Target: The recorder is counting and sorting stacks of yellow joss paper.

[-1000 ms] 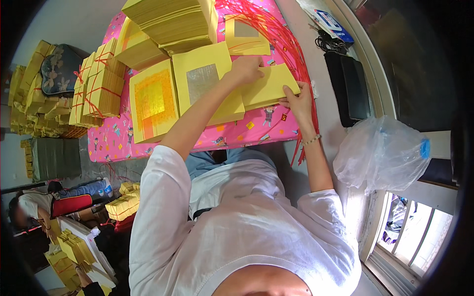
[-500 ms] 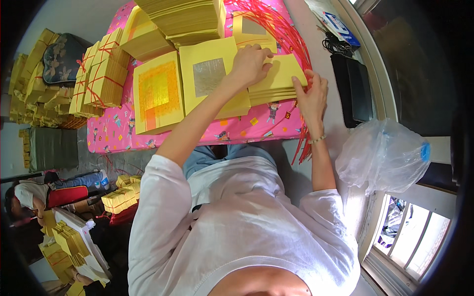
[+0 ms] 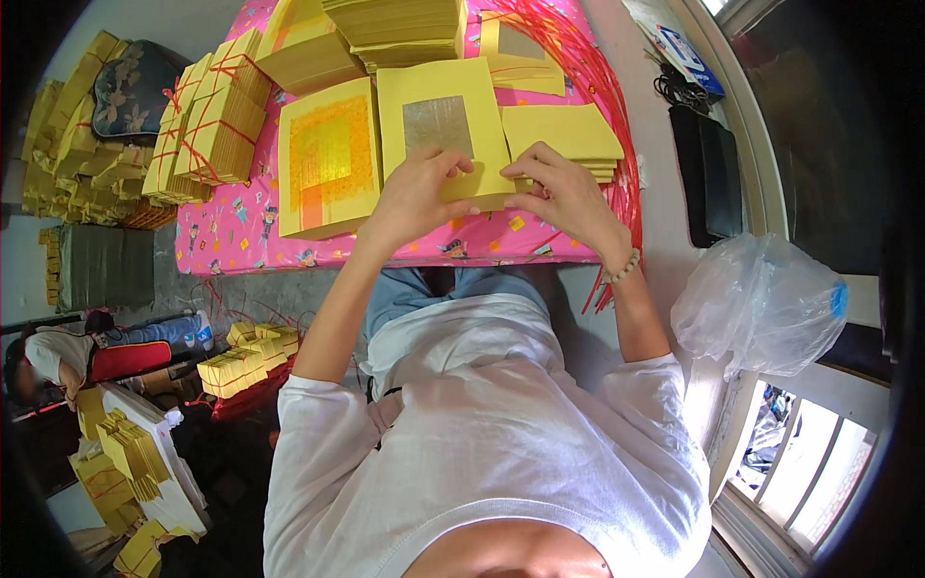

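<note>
A stack of yellow paper with a silver square [image 3: 438, 120] lies before me on the table. My left hand [image 3: 419, 193] grips its near edge, fingertips on top and thumb at the front face. At its near right corner my right hand [image 3: 568, 197] has curled fingers and thumb closed on the paper; a beaded bracelet circles that wrist. To the left lies a stack with an orange and gold square [image 3: 330, 154]. A lower stack of plain yellow paper [image 3: 559, 130] sits on the right, partly behind my right hand.
The table has a pink patterned cover [image 3: 385, 252]. Red ties [image 3: 617, 106] hang along its right side. Tall yellow stacks [image 3: 400, 34] stand behind, tied bundles [image 3: 222, 125] at left. A clear plastic bag [image 3: 756, 303] is at right. Another person [image 3: 58, 366] works at lower left.
Both hands have left the plain stack on the right. They have moved left and nearer to me, onto the near edge of the silver-square stack. The view has shifted slightly.
</note>
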{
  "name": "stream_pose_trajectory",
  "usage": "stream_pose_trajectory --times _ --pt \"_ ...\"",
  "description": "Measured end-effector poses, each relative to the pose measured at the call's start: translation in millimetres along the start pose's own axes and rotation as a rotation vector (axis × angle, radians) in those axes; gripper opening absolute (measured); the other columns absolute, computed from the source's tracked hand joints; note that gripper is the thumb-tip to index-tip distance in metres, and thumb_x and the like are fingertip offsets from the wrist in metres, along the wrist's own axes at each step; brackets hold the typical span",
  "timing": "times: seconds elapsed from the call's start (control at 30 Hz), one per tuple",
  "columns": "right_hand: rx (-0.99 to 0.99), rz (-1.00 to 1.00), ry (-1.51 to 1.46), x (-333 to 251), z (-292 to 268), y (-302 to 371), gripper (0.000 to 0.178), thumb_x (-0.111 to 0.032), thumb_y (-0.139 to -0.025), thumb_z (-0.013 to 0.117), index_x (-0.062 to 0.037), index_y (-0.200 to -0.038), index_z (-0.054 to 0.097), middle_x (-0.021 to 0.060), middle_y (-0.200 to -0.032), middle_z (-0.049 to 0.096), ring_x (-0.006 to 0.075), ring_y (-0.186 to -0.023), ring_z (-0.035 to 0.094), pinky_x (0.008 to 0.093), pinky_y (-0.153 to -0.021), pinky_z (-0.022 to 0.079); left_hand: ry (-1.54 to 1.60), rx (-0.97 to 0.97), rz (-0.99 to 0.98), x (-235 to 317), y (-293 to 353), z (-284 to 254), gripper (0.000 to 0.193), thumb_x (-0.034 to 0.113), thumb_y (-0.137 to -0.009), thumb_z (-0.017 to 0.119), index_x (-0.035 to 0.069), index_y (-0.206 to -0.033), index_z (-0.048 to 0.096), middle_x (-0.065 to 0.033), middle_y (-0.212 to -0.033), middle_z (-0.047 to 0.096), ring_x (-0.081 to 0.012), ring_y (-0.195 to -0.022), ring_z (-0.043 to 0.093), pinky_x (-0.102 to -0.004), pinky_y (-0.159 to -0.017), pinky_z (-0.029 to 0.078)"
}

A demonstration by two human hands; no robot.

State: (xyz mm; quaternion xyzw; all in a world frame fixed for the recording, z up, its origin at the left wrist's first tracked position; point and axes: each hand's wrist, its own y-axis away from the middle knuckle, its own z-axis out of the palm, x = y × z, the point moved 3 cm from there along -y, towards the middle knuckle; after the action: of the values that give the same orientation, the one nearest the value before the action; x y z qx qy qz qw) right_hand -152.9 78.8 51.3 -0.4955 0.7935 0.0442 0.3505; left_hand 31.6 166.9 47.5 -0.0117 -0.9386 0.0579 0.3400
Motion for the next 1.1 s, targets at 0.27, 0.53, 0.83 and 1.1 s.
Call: stream_pose_trajectory --times 0.27,0.53,0.83,1.1 --pt "-0.049 -0.022 0.030 7.3 4.9 -3.3 0.019 -0.015 -0.078 0.071 -0.0030 -0.093 0.066 0.0077 -0.089 0.059 0.0240 -0.074 0.061 0.0331 -0.066 0.048 0.050 0.066 0.019 -6.9 4.0 2.8 0.025 0.016 -0.068 0.077 0.005 -0.088 0.066 -0.0097 -0.080 0.059 -0.0283 -0.079 0.059 -0.0374 -0.070 0.048" --pt "-0.066 -0.021 0.004 9.6 2.6 -12.2 0.014 -0.015 -0.083 0.065 -0.0018 -0.087 0.068 0.0081 -0.085 0.061 0.0251 -0.075 0.061 0.0336 -0.067 0.048 0.317 0.059 -0.104 -18.7 6.9 9.1 0.012 0.009 -0.077 0.074 0.001 -0.086 0.071 -0.0047 -0.084 0.062 -0.0113 -0.074 0.061 -0.0234 -0.065 0.049" --pt "-0.077 -0.062 0.022 10.9 2.2 -17.0 0.016 -0.015 -0.084 0.062 -0.0008 -0.089 0.066 0.0094 -0.082 0.060 0.0269 -0.074 0.060 0.0348 -0.066 0.047 0.371 0.147 -0.126 -22.6 6.7 15.0 0.012 0.012 -0.077 0.072 0.001 -0.081 0.071 -0.0051 -0.078 0.061 -0.0126 -0.063 0.060 -0.0248 -0.059 0.047" --pt "-0.085 -0.045 0.026 12.9 1.0 -16.3 0.018 -0.017 -0.083 0.065 -0.0024 -0.093 0.066 0.0076 -0.083 0.060 0.0232 -0.072 0.060 0.0327 -0.064 0.047 0.373 0.162 -0.175 -22.8 6.4 15.4 0.012 0.012 -0.077 0.072 0.001 -0.078 0.071 -0.0040 -0.077 0.061 -0.0106 -0.061 0.057 -0.0235 -0.058 0.045"
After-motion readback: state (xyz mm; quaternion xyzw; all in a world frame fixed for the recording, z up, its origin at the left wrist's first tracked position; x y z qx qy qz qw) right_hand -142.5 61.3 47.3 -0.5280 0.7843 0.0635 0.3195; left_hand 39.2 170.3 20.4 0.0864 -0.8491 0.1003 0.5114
